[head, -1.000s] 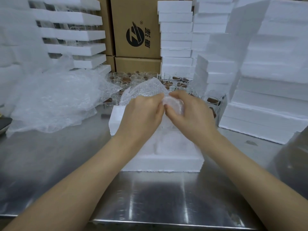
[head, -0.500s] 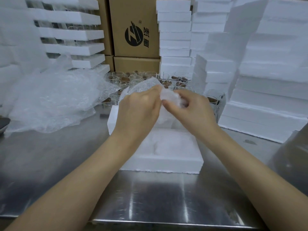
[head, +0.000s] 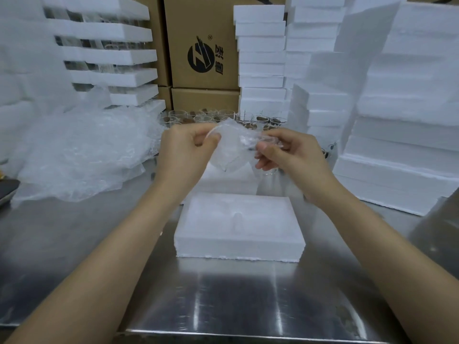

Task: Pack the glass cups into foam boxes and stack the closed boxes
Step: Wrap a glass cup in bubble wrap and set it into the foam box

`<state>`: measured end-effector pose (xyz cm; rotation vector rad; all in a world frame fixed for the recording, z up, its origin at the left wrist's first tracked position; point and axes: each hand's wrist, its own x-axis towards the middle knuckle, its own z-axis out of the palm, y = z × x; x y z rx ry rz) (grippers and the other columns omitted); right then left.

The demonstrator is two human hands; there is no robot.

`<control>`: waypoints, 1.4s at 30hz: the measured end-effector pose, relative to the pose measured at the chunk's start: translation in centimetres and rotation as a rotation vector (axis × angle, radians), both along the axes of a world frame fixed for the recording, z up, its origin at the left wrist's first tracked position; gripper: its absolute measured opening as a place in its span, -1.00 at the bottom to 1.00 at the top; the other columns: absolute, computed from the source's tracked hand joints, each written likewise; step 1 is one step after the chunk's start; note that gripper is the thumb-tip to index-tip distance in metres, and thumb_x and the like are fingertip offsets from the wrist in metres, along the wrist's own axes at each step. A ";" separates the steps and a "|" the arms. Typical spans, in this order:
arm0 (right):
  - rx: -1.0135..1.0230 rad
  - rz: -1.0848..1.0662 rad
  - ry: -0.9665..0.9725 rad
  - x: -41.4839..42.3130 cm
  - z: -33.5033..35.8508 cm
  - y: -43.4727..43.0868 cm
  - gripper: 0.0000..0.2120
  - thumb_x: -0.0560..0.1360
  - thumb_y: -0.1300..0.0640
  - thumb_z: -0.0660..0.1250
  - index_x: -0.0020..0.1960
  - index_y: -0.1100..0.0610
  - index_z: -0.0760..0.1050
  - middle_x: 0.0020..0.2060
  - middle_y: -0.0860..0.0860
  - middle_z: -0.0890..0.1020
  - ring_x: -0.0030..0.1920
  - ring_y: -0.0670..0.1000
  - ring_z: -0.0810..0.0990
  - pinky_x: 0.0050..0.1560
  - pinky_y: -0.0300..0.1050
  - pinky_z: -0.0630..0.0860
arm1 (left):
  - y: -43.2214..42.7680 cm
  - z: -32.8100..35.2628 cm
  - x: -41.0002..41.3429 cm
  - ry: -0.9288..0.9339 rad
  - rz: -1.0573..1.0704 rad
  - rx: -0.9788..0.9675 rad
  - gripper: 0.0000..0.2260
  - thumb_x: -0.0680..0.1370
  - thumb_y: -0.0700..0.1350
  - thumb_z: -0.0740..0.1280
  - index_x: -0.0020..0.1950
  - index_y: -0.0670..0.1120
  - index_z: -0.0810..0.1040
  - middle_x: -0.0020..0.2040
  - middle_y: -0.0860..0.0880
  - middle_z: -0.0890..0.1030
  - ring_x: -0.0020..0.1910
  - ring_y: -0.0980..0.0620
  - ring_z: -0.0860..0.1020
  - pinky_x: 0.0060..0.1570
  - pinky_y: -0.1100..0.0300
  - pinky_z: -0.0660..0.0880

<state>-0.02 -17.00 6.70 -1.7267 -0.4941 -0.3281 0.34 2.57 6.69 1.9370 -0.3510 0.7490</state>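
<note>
Holding a cup (head: 231,147) in mid-air at the centre of the frame, the person has both hands clamped on it. The left hand (head: 185,150) has its fingers curled round one end. The right hand (head: 290,155) pinches the other end between thumb and fingers. The cup hangs above and a little behind the open foam box (head: 238,249), which sits on the steel table (head: 223,294) in the lower middle, its moulded hollows bare.

The worry is the bubble wrap (head: 224,131) around the cup. It looks loose and slippery, and both hands grip mostly film, not glass. If either pinch slackens, the cup could slide out and drop onto the foam edge or the hard steel. A bunched wrap could also stop the cup seating in its hollow, so that a lid would press on the glass. Just behind the hands, in the upper middle, loose cups (head: 223,115) stand crowded together, and a careless reach could topple them.

The cup itself is clear glass, veiled by the crinkled wrap. A curved rim seems to show near the left fingertips, though the film blurs it and I cannot be sure how the cup lies.
</note>
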 end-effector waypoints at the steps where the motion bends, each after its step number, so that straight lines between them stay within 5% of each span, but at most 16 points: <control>1: 0.091 0.015 0.056 0.0 0.2 -0.3 -0.93 0.54 0.24 0.36 -0.08 0.13 0.62 -0.33 0.02 0.68 -0.33 -0.01 0.66 -0.29 -0.27 0.54 | -0.2 0.2 -0.1 0.037 -0.046 -0.063 -0.84 0.61 -0.11 0.28 0.03 0.01 0.66 -0.14 0.18 0.63 -0.11 0.26 0.59 0.06 0.18 0.56; 4: 0.349 0.040 0.285 0.1 0.8 -0.7 -0.80 0.53 0.22 0.36 -0.25 0.16 0.66 -0.36 0.09 0.67 -0.38 -0.03 0.64 -0.35 -0.30 0.53 | -0.5 0.6 -0.3 0.003 -0.088 -0.004 -0.76 0.63 0.04 0.22 0.19 0.00 0.58 0.07 0.23 0.57 0.09 0.36 0.50 0.13 0.44 0.40; 6: 0.432 0.044 0.421 0.2 0.8 -0.6 -0.81 0.52 0.21 0.36 -0.26 0.19 0.63 -0.40 0.09 0.65 -0.44 -0.06 0.62 -0.42 -0.31 0.52 | -0.8 0.6 -0.5 -0.096 -0.121 0.177 -0.67 0.56 0.15 0.26 0.19 -0.02 0.57 0.15 0.18 0.53 0.21 0.25 0.45 0.21 0.39 0.32; 10: 0.432 0.134 0.550 0.1 0.5 -0.2 -0.81 0.52 0.19 0.35 -0.25 0.23 0.59 -0.42 0.10 0.63 -0.47 -0.08 0.59 -0.45 -0.32 0.52 | -1.1 -0.1 -0.6 -0.115 -0.197 0.361 -0.54 0.36 0.22 0.40 0.13 -0.03 0.58 0.03 0.15 0.56 0.03 0.30 0.48 0.09 0.45 0.34; 16: 0.338 0.150 0.557 -0.1 0.0 0.4 -0.83 0.55 0.19 0.32 -0.15 0.27 0.57 -0.40 0.10 0.64 -0.45 -0.07 0.61 -0.41 -0.31 0.55 | -0.1 -0.5 0.0 0.039 -0.235 0.235 -0.69 0.31 0.13 0.49 -0.01 0.06 0.64 -0.12 0.26 0.61 -0.09 0.44 0.55 -0.07 0.57 0.39; 20: 0.296 0.179 0.542 -0.3 -0.1 0.7 -0.83 0.56 0.20 0.31 -0.14 0.28 0.58 -0.38 0.11 0.65 -0.44 -0.06 0.62 -0.40 -0.30 0.55 | -0.3 -0.9 0.3 0.108 -0.249 0.210 -0.80 0.37 0.09 0.49 -0.16 0.06 0.53 -0.32 -0.04 0.64 -0.32 0.01 0.56 -0.34 0.23 0.40; 22: 0.280 0.172 0.529 -0.3 0.0 0.6 -0.83 0.56 0.20 0.31 -0.15 0.28 0.58 -0.38 0.12 0.65 -0.44 -0.05 0.62 -0.40 -0.30 0.55 | -0.4 -1.2 0.5 0.116 -0.278 0.242 -0.77 0.40 0.12 0.45 -0.15 0.04 0.48 -0.40 0.00 0.60 -0.45 -0.02 0.43 -0.45 0.23 0.30; 26: 0.322 0.145 0.542 -0.2 0.1 0.6 -0.82 0.55 0.20 0.31 -0.17 0.27 0.57 -0.40 0.12 0.65 -0.46 -0.05 0.61 -0.43 -0.29 0.54 | -0.1 -0.9 0.6 0.115 -0.398 0.189 -0.73 0.40 0.25 0.35 -0.12 0.08 0.52 -0.28 -0.12 0.64 -0.37 0.00 0.50 -0.30 0.24 0.39; 30: 0.504 0.165 0.597 -0.1 0.5 0.4 -0.82 0.55 0.20 0.29 -0.21 0.23 0.53 -0.41 0.11 0.64 -0.47 -0.06 0.59 -0.45 -0.30 0.53 | 0.2 -0.4 0.5 -0.099 -0.329 -0.100 -0.50 0.50 0.37 0.07 -0.08 -0.01 0.54 -0.16 0.07 0.61 -0.12 0.17 0.59 -0.01 0.32 0.48; 34: 0.567 0.237 0.643 -0.2 0.2 0.9 -0.83 0.54 0.20 0.29 -0.20 0.23 0.51 -0.43 0.11 0.62 -0.48 -0.06 0.58 -0.45 -0.31 0.53 | -0.6 -0.5 -0.2 -0.178 -0.282 0.020 -0.67 0.51 0.24 0.13 -0.07 0.01 0.48 -0.34 0.25 0.51 -0.30 0.34 0.47 -0.24 0.50 0.33; 37: 0.550 0.252 0.639 -0.2 0.2 0.9 -0.86 0.53 0.19 0.29 -0.18 0.22 0.50 -0.43 0.10 0.62 -0.49 -0.07 0.57 -0.45 -0.31 0.52 | -1.0 -0.9 -0.2 -0.143 -0.338 -0.078 -0.75 0.48 0.24 0.20 -0.07 0.08 0.45 -0.49 0.14 0.41 -0.48 0.25 0.37 -0.36 0.45 0.30; 40: 0.525 0.262 0.641 0.0 0.2 0.6 -0.81 0.46 0.17 0.34 -0.30 0.21 0.60 -0.42 0.11 0.62 -0.49 -0.07 0.57 -0.46 -0.31 0.53 | -0.8 -0.8 -0.1 -0.159 -0.331 -0.105 -0.71 0.51 0.24 0.13 -0.06 0.10 0.53 -0.47 0.09 0.43 -0.49 0.19 0.38 -0.43 0.41 0.32; 42: 0.524 0.272 0.654 0.0 0.1 0.6 -0.81 0.38 0.15 0.39 -0.37 0.19 0.64 -0.41 0.11 0.63 -0.48 -0.07 0.58 -0.46 -0.31 0.53 | -0.7 -0.7 0.0 -0.151 -0.297 -0.142 -0.65 0.53 0.23 0.05 -0.03 0.11 0.57 -0.40 0.09 0.49 -0.37 0.07 0.51 -0.29 0.41 0.44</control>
